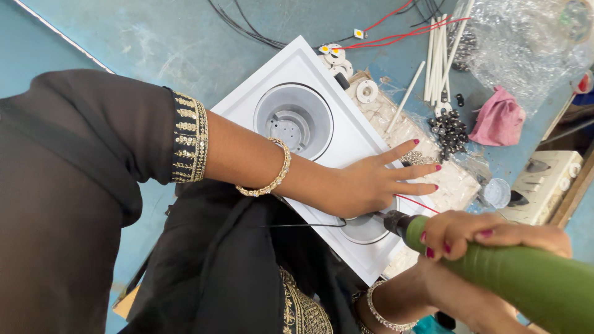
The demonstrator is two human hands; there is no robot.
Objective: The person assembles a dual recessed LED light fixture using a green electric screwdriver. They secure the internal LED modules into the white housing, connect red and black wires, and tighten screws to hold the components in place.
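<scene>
A white square light housing [337,145] with two round recesses lies on the blue-green table. My left hand [371,182] lies flat on it, fingers spread, between the two recesses. My right hand [489,238] grips a green electric screwdriver [526,278]. Its dark tip [394,221] points into the nearer recess [365,230]. A thin red wire [421,204] and a black wire [309,225] run out of that recess. The far recess [294,120] shows a grey metal cup inside.
Behind the housing lie small white round parts [367,91], white tubes [436,55], a pile of dark screws [450,131], a pink cloth [498,117], clear plastic bags [526,43], red and black wires [396,34] and a white switch box [544,182] at the right.
</scene>
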